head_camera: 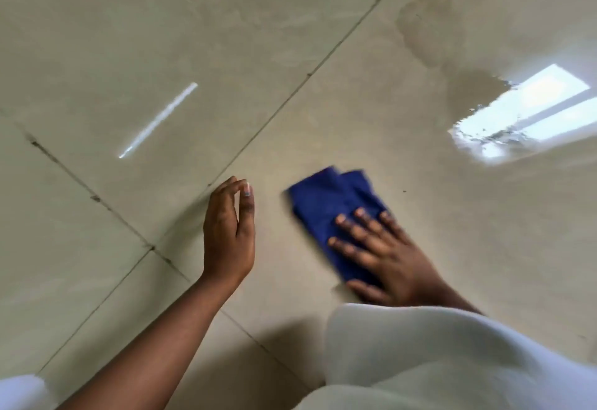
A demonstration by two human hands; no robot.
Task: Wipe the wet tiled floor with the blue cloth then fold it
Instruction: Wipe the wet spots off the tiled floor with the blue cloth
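A blue cloth, bunched and partly folded over, lies on the beige tiled floor at centre right. My right hand presses flat on the cloth's near half, fingers spread, and it looks blurred. My left hand hovers just left of the cloth, holding nothing, fingers loosely curved with the thumb near the fingertips. A wet patch darkens the tile beyond the cloth at the upper right.
Dark grout lines cross the floor diagonally. A bright window reflection shines at the right and a thin light streak at the left. My white garment covers the lower right.
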